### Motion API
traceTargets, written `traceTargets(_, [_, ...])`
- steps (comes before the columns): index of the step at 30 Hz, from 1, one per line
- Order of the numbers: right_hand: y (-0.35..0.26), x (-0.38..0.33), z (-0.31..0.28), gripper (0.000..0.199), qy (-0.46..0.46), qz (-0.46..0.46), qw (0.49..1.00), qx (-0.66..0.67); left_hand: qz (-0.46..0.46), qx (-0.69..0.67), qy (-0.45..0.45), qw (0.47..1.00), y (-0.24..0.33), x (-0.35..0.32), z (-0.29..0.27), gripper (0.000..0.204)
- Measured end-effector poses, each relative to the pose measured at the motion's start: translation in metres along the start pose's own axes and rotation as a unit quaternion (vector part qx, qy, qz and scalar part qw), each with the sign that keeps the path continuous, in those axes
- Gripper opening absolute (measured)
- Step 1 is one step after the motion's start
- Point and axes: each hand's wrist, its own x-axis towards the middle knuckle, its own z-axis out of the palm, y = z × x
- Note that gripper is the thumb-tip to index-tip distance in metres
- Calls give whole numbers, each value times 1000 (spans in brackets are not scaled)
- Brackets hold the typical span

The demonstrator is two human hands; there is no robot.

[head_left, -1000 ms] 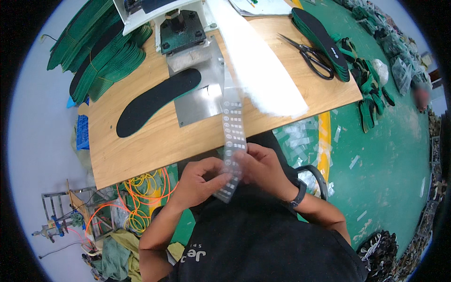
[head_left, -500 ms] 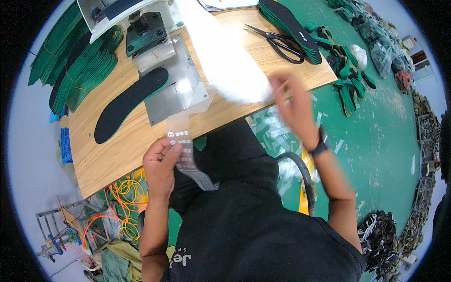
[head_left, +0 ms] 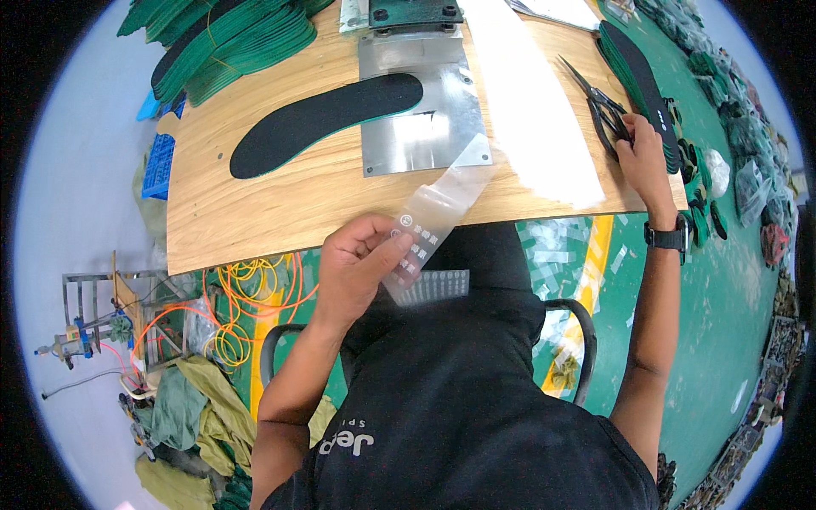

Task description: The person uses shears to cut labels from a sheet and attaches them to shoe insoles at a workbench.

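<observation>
Pinched between the thumb and fingers of my left hand (head_left: 353,263) is a clear film strip of printed labels (head_left: 444,204). Its upper end reaches over the metal plate's corner, and its lower end hangs over my lap. My right hand (head_left: 646,166) is at the table's right side, its fingers closed on the handles of black scissors (head_left: 597,95), whose blades point away to the upper left. A black insole with a green edge (head_left: 314,123) lies partly on the flat metal plate (head_left: 425,149) and partly on the wood.
Green insoles are bundled at the far left (head_left: 246,51). A black and green insole stack (head_left: 633,76) stands beyond the scissors. White sheet material (head_left: 535,110) covers the table (head_left: 280,208) between plate and scissors. Orange and yellow hoses (head_left: 246,297) lie below left; film scraps litter the floor.
My right hand has gone from the white sheet's near end to the scissors and closed on their handles. My left hand still holds the strip, now swung to slant up right. The view has turned.
</observation>
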Motion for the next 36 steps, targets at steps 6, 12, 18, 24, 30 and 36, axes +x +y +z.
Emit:
traceTargets(6, [-23,15,-24,64,-88,68,992,55,-8,-83,22,996,-1,6,-4,10])
traceTargets(12, [-88,-51,-66,69,34,83,841,533,15,14,86,996,-1,-2,-2,9])
traceTargets(18, [-144,-152,-49,108,-326,126,639,685,38,-19,80,996,11,4,4,10])
traceTargets(24, [-155,-155,-28,114,-482,8,610,629,43,-19,101,994,-1,1,-4,7])
traceTargets(30, [-168,-149,-26,108,-480,-18,647,592,12,32,100,994,-8,-7,1,12])
traceTargets(36, [-176,-150,-25,103,-467,-9,653,597,-11,25,58,998,-5,-9,10,10])
